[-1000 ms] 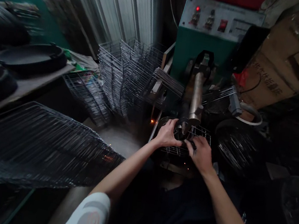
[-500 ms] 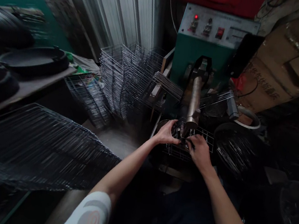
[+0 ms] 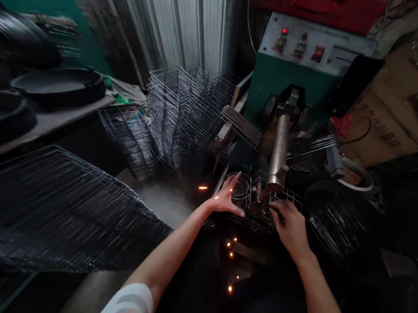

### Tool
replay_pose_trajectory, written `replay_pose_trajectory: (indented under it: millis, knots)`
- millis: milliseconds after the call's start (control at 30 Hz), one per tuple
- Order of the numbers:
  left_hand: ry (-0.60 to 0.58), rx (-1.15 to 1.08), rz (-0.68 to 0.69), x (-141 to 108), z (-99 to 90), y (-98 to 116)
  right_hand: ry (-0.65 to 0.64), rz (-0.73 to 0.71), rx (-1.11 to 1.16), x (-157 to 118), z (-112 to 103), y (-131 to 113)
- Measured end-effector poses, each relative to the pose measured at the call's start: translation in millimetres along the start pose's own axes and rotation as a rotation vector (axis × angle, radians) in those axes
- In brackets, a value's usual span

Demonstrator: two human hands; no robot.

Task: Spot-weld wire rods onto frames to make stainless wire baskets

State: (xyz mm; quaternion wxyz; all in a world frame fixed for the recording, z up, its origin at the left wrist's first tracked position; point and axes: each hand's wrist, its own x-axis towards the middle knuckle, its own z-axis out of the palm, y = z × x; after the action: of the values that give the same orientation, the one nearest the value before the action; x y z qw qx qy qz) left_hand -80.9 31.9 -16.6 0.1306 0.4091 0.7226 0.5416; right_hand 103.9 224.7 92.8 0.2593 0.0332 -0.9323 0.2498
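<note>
Centrally, we list one steel cylinder (image 3: 279,156), slanting toward us. Wire grid (image 3: 256,220): beneath the cylinder's lower end. Our left hand (image 3: 223,199): left of and below the cylinder, thumb and fingers spread wide apart, beside the grid. Our right hand (image 3: 291,225): right of and below the cylinder, fingertips drawn together at the grid; whether they pinch anything, we cannot tell. Also: orange sparks (image 3: 230,288), below the cylinder; stacked wire racks (image 3: 178,116), left of it; green machine (image 3: 272,77), behind it; cardboard boxes (image 3: 384,127), right of it.
</note>
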Motion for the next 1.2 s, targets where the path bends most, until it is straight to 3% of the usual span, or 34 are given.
replay_pose_trajectory:
  millis: [167,300,433,567,767,833,900,1033,1200]
  knots:
    - [-0.183,-0.529,-0.358,-43,33.1,-71,0.008,0.252,0.237,-30,-14,-9]
    - [-0.172,-0.730,-0.403,-40,56.4,-79,0.090,0.473,0.483,-52,-8,-20]
    - [-0.131,-0.747,-0.376,-39,53.1,-68,0.155,0.556,0.514,-63,-10,-37]
    - [-0.072,-0.716,-0.347,-51,33.9,-60,0.060,0.521,0.523,-64,-20,-57]
    - [0.106,-0.567,-0.283,-77,-25.7,-28,-0.131,0.255,0.451,-60,-33,-92]
    - [0.086,-0.494,-0.242,-90,-43.0,-11,-0.175,0.163,0.432,-60,-38,-106]
    - [-0.010,-0.449,-0.196,-103,-50.1,9,-0.239,0.099,0.475,-60,-43,-117]
    - [-0.188,-0.312,-0.185,-107,-31.2,50,-0.329,0.054,0.500,-56,-41,-121]
    - [-0.224,0.033,-0.067,-82,9.8,86,-0.295,0.041,0.222,-61,-12,-89]
